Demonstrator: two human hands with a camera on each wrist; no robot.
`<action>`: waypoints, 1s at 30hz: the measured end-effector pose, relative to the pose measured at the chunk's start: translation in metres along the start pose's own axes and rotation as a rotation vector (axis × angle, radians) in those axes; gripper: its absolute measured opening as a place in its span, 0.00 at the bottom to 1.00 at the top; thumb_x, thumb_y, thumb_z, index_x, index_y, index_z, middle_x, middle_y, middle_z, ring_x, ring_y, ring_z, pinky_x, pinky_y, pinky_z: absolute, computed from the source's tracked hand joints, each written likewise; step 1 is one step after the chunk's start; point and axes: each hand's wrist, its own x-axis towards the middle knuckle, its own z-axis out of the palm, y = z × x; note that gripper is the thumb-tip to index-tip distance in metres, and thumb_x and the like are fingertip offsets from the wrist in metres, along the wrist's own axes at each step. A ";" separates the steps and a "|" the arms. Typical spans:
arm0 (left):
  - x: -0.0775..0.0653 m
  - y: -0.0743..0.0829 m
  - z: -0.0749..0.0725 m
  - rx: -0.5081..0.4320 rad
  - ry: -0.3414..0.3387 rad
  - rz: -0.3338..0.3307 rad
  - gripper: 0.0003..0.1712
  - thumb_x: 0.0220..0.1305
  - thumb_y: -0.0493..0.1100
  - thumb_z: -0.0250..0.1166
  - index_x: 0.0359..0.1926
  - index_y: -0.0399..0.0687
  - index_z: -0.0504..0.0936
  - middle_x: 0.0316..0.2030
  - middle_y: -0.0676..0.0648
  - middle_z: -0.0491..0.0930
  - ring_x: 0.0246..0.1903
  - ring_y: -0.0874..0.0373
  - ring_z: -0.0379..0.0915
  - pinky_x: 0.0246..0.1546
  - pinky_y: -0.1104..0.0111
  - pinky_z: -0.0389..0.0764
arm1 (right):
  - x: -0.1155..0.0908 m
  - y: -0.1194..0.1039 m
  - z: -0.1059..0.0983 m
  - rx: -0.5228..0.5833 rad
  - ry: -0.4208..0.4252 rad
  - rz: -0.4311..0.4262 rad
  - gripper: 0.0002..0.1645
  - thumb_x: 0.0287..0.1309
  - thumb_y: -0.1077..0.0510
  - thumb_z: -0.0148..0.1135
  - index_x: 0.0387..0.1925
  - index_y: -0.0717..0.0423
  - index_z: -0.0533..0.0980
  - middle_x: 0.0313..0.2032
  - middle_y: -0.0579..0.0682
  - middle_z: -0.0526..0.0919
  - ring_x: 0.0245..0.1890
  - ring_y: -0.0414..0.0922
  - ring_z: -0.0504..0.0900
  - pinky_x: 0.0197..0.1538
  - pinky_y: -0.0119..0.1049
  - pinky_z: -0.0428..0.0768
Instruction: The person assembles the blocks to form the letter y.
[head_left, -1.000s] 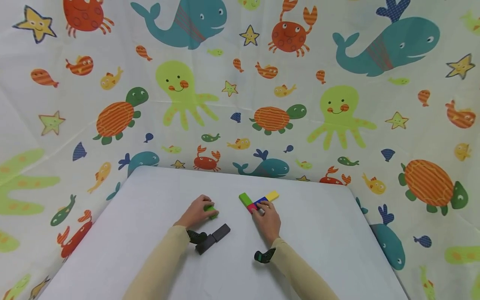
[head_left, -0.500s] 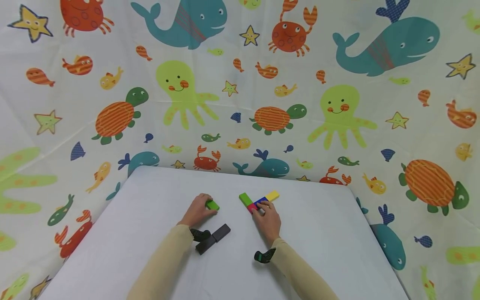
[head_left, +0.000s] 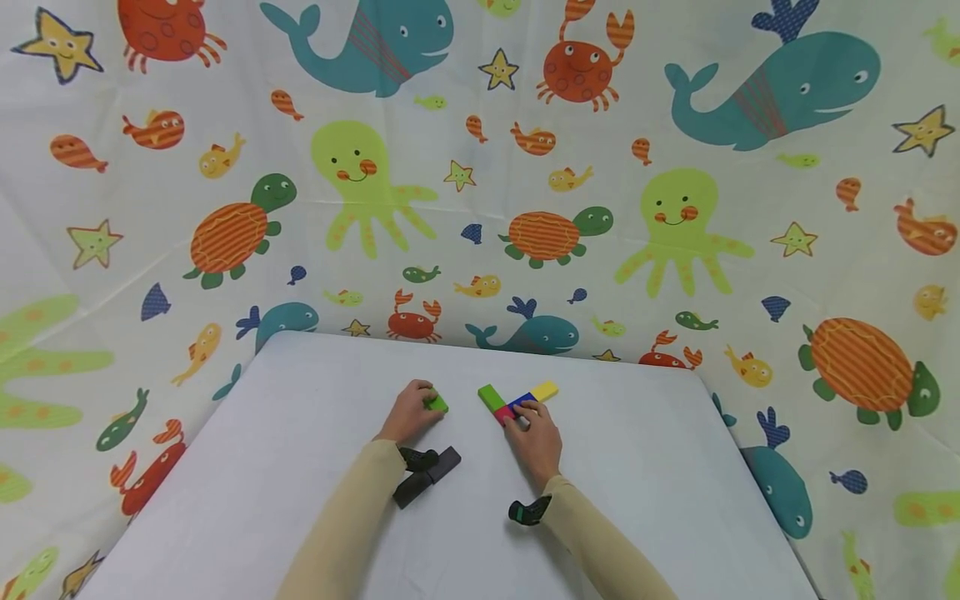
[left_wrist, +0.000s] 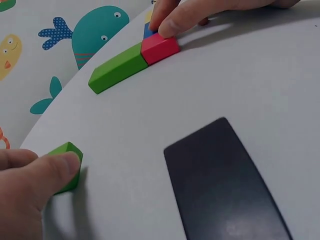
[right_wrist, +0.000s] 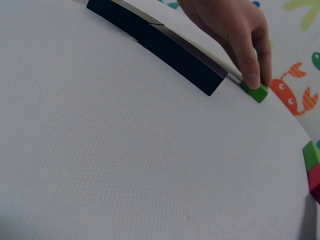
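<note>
Left wrist view: left hand [left_wrist: 27, 187] pinches smooth green block [left_wrist: 64, 148]; right hand [left_wrist: 215, 11] holds pinkish-red block [left_wrist: 159, 49].

From my remote seat, I read this as a small staged recording corner. White-topped table [head_left: 255, 483] set right before a hanging cloth [head_left: 517, 179], faintly creased, filling the whole background. Nursery-style print: whales [head_left: 765, 92], octopuses [head_left: 363, 183], turtles [head_left: 543, 236], crabs [head_left: 577, 75]. Coloured blocks [head_left: 491, 398] add a playroom note; black wrist units [head_left: 422, 459] suggest filming. Home or lab beyond the cloth: I can't tell.
</note>
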 end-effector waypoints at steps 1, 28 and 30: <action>0.002 0.001 0.001 0.001 -0.006 -0.007 0.20 0.51 0.37 0.75 0.44 0.29 0.84 0.52 0.34 0.75 0.51 0.41 0.73 0.51 0.52 0.76 | 0.000 0.000 0.000 0.000 -0.002 0.002 0.22 0.57 0.46 0.69 0.49 0.54 0.84 0.53 0.50 0.79 0.39 0.45 0.81 0.44 0.41 0.79; 0.027 0.014 0.015 0.030 -0.058 -0.105 0.21 0.53 0.36 0.72 0.48 0.31 0.84 0.56 0.34 0.76 0.57 0.39 0.72 0.58 0.51 0.72 | 0.002 0.005 0.004 -0.008 -0.004 -0.011 0.22 0.58 0.47 0.69 0.51 0.54 0.83 0.54 0.49 0.78 0.37 0.43 0.81 0.43 0.40 0.79; 0.028 0.014 0.016 0.003 -0.036 -0.124 0.21 0.52 0.36 0.72 0.47 0.30 0.84 0.55 0.34 0.77 0.56 0.39 0.72 0.58 0.51 0.72 | 0.002 0.005 0.005 -0.005 -0.002 -0.018 0.22 0.58 0.47 0.69 0.50 0.54 0.83 0.54 0.49 0.79 0.37 0.43 0.81 0.43 0.40 0.79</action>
